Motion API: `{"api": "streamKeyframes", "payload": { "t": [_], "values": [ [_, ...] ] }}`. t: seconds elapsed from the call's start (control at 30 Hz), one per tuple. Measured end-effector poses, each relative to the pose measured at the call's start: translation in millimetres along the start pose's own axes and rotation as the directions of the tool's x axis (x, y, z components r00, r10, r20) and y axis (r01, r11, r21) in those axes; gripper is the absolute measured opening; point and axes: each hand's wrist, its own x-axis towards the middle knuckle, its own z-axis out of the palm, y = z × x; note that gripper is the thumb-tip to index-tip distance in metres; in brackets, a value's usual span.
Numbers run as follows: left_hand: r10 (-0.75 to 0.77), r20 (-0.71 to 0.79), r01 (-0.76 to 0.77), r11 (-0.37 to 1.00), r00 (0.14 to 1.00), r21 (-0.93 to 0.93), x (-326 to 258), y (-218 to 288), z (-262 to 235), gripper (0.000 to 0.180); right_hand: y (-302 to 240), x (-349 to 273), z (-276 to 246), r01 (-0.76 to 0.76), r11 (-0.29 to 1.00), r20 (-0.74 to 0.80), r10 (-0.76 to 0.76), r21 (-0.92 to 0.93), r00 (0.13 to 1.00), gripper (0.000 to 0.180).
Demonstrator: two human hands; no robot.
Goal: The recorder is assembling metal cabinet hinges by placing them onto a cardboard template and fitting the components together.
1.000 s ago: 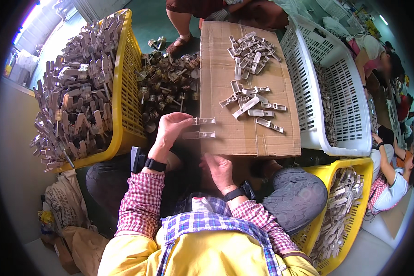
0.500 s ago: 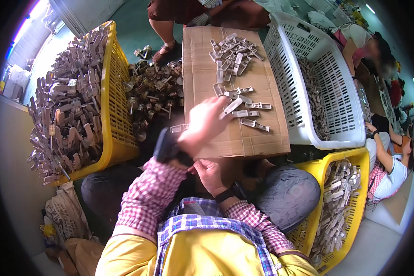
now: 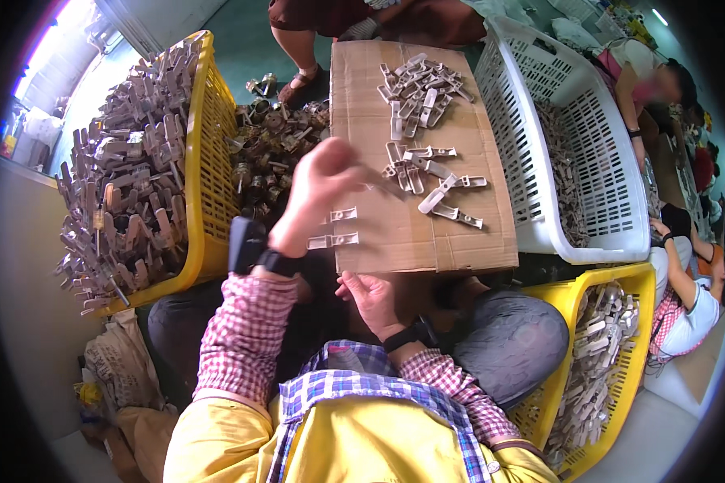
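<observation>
My left hand (image 3: 321, 187), smeared by motion, is over the cardboard's left side, its fingers bent around a blurred grey lever handle (image 3: 385, 183). Just below it, two pale lever handles (image 3: 344, 215) lie side by side across the left edge of the cardboard sheet (image 3: 427, 249). My right hand (image 3: 370, 304) is at the near edge of the sheet, thumb and forefinger pressed together; what they hold, if anything, cannot be made out. Several loose handles (image 3: 437, 195) lie scattered mid-sheet, and a denser heap of them (image 3: 419, 92) sits farther back.
Left stands a yellow crate (image 3: 201, 161) heaped with handle parts; beside it is a pile of metal fittings (image 3: 274, 137). A white crate (image 3: 576, 253) and another yellow crate (image 3: 568, 298) stand at the right. A person sits beyond the sheet; others work at the far right.
My left hand has moved left, away from the scattered handles, with a grey handle in its fingers. Two handles now show at the left edge. My right hand stays about the same.
</observation>
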Motion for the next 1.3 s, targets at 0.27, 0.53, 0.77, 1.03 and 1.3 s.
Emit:
{"api": "streamKeyframes", "payload": {
  "t": [0.27, 0.53, 0.77, 1.03, 1.3],
  "values": [
    [-0.36, -0.178, 0.251, 0.858, 0.916, -0.448, -42, -84, -87, 0.018, -11, -4, 6, 0.019, 0.996, -0.007, -0.019, -0.086, 1.0, 0.031],
    [-0.374, -0.209, 0.231, 0.836, 0.904, -0.499, -38, -116, -76, 0.016, -10, -2, 9, 0.019, 0.997, -0.031, -0.022, -0.07, 0.999, 0.035],
    [-0.371, -0.253, 0.215, 0.849, 0.894, -0.482, -34, -115, -69, 0.014, -5, -1, 9, 0.028, 0.998, -0.033, -0.03, -0.059, 0.999, 0.036],
    [-0.329, -0.28, 0.25, 0.926, 0.902, -0.283, -31, -124, -72, 0.016, -4, -1, 7, 0.022, 0.999, -0.022, -0.023, -0.037, 1.0, 0.036],
    [0.154, -0.113, -0.047, 0.768, 0.982, 0.639, 40, -54, 9, 0.032, 1, 3, -3, -0.065, 0.997, -0.001, 0.065, -0.046, 0.998, 0.034]
  ]
}}
